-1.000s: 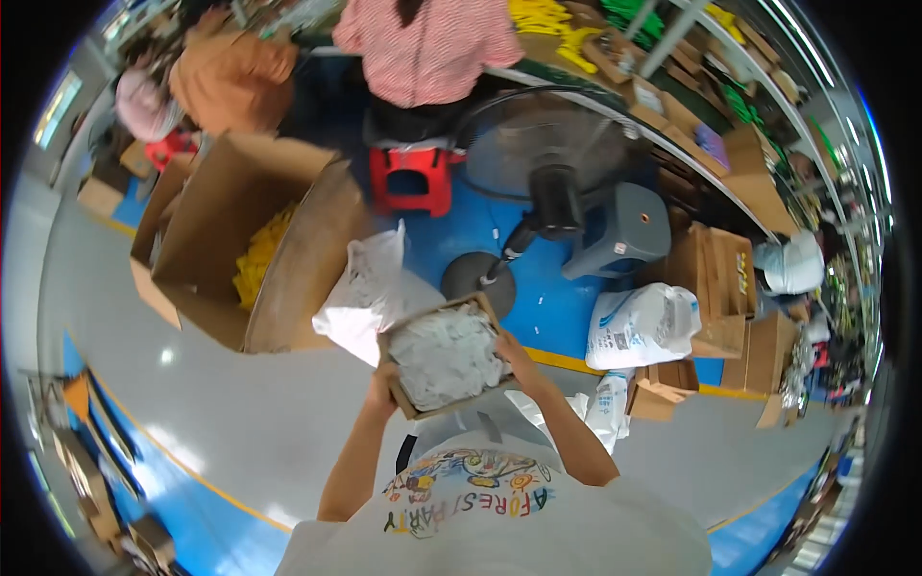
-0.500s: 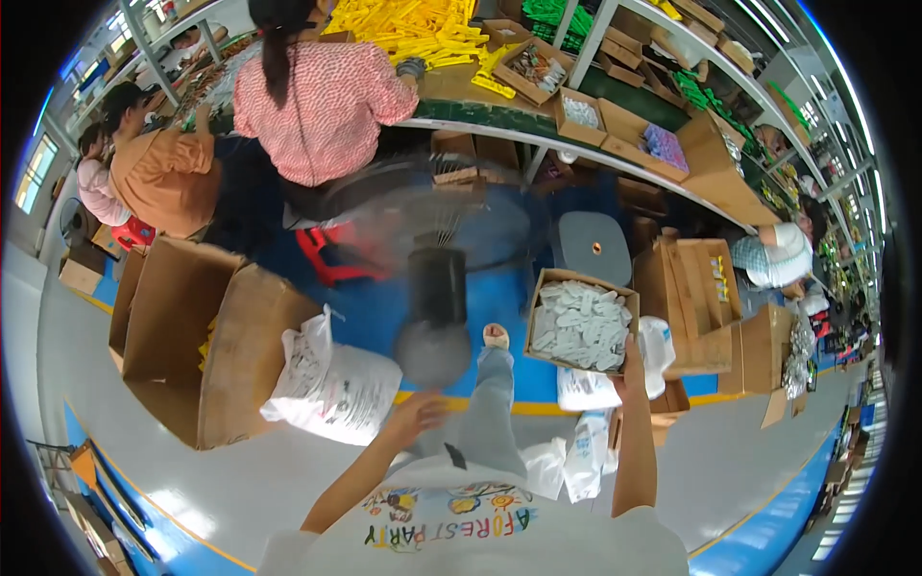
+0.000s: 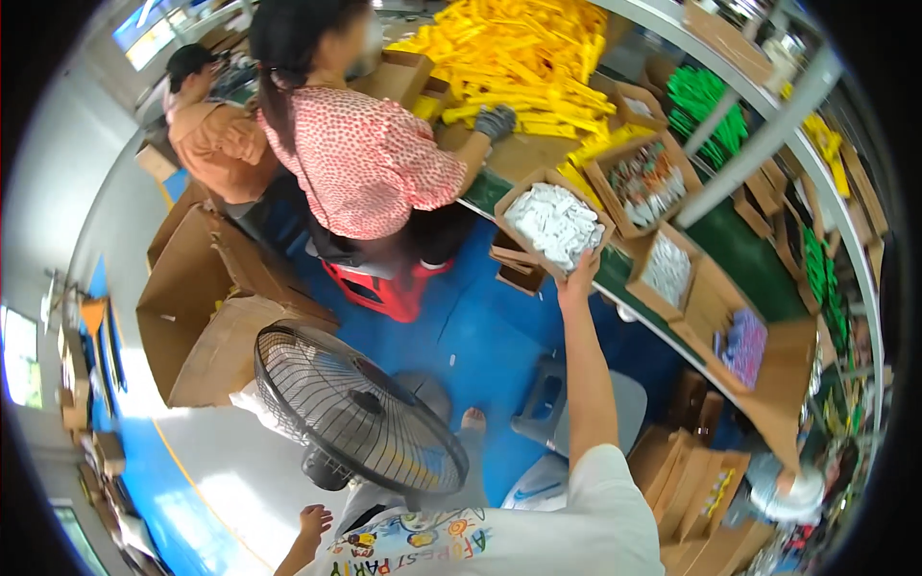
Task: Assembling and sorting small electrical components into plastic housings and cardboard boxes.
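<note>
My right arm is stretched out toward the workbench (image 3: pixel 629 248). With my right hand (image 3: pixel 578 278) I grip the near edge of an open cardboard box (image 3: pixel 503 202), which is tilted at the front edge of the bench. Small white pieces (image 3: pixel 554 223) fill that box; their exact kind is too small to tell. Whether the box rests on the bench or hangs just over it, I cannot tell. Low at my left side, my left hand (image 3: pixel 315 521) is empty, its fingers loosely bent and apart. Close to it stands a black floor fan (image 3: pixel 363 403).
A co-worker in a patterned pink top (image 3: pixel 370 158) sits on a red stool (image 3: pixel 379 293), gloved hand at a heap of yellow plastic parts (image 3: pixel 519 62). Boxes of mixed parts (image 3: pixel 643 182) and pale pieces (image 3: pixel 667 271) line the bench. A grey stool (image 3: pixel 624 403) and large carton (image 3: pixel 182 317) stand nearby.
I have stepped forward past the fan. My right hand has carried the box of white pieces from above the floor up to the bench. My left hand has dropped back to my side.
</note>
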{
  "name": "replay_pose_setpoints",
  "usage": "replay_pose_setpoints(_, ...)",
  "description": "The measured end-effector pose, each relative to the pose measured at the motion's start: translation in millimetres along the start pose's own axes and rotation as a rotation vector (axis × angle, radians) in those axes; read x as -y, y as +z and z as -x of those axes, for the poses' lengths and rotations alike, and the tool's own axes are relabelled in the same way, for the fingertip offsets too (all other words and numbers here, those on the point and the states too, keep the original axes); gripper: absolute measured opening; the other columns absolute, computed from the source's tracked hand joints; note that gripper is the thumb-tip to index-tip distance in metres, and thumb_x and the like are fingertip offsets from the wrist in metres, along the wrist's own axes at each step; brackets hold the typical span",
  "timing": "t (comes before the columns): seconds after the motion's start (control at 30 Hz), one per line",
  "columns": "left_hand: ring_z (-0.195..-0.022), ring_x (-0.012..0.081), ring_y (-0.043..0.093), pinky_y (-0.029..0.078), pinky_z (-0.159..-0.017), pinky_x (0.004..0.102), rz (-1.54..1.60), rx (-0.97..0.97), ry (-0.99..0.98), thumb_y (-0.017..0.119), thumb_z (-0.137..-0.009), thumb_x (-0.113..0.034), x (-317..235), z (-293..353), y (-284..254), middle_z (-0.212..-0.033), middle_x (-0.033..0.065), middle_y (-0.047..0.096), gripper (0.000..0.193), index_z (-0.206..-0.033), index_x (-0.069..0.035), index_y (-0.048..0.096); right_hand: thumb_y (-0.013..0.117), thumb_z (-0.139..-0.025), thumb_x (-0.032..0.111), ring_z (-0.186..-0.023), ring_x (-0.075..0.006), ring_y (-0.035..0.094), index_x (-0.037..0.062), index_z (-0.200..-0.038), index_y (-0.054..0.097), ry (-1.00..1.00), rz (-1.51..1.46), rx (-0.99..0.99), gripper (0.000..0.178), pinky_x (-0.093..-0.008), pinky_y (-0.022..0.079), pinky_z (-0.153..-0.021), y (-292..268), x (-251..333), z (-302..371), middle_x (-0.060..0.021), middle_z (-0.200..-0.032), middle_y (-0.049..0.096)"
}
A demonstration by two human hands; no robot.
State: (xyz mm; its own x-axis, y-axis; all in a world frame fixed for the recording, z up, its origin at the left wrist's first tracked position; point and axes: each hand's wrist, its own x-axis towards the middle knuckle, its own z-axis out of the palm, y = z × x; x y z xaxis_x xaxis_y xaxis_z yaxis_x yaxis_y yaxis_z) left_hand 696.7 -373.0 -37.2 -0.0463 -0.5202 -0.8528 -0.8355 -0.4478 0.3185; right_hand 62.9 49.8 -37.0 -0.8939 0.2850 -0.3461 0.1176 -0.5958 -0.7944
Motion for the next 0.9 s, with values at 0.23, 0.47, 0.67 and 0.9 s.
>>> replay_pose_setpoints(0.23, -0.070, 0.0177, 0.062, 0.050, -0.062, 0.0288, -0.101, 0.006, 0.087, 0.057, -0.076, -0.015, 43, 37, 52, -0.078, 0.0102, 0.065, 0.027, -0.100, -0.005, 0.061, 0.056, -0.084, 0.050, -0.123, -0.0268, 0.037, 0.0200, -0.143, 0.008, -0.065, -0.003, -0.250, 0.081, -0.0428, 0.043, -0.092, 108, -41, -133, -0.0104, -0.144, 0.024)
replay_pose_setpoints(0.47, -0.068, 0.0159, 0.062, 0.050, -0.063, 0.0258, -0.214, -0.055, 0.241, 0.058, -0.075, -0.016, 101, 21, 57, -0.078, 0.0095, 0.067, 0.027, -0.097, -0.002, 0.065, 0.051, -0.088, 0.035, -0.116, -0.0328, 0.043, 0.0096, -0.131, 0.040, -0.565, 1.197, -0.323, 0.051, -0.0451, 0.039, -0.091, 209, -8, -78, -0.0153, -0.134, 0.039)
replay_pose_setpoints(0.67, -0.068, 0.0154, 0.063, 0.050, -0.062, 0.0262, -0.241, -0.074, 0.257, 0.058, -0.074, -0.013, 74, 30, 86, -0.079, 0.0107, 0.068, 0.024, -0.096, -0.003, 0.065, 0.045, -0.082, 0.014, -0.095, -0.0384, 0.056, 0.0060, -0.118, 0.053, -0.874, 1.053, 0.483, 0.037, -0.0441, 0.042, -0.085, 299, -4, -94, -0.0235, -0.103, 0.060)
replay_pose_setpoints(0.9, -0.068, 0.0154, 0.062, 0.050, -0.064, 0.0296, -0.169, -0.175, 0.238, 0.061, -0.072, -0.016, 111, -6, 90, -0.078, 0.0117, 0.068, 0.028, -0.095, -0.003, 0.067, 0.045, -0.084, 0.019, -0.095, -0.0388, 0.057, 0.0108, -0.123, 0.051, -0.879, 1.195, 0.719, 0.040, -0.0411, 0.045, -0.082, 337, 18, -66, -0.0245, -0.103, 0.060)
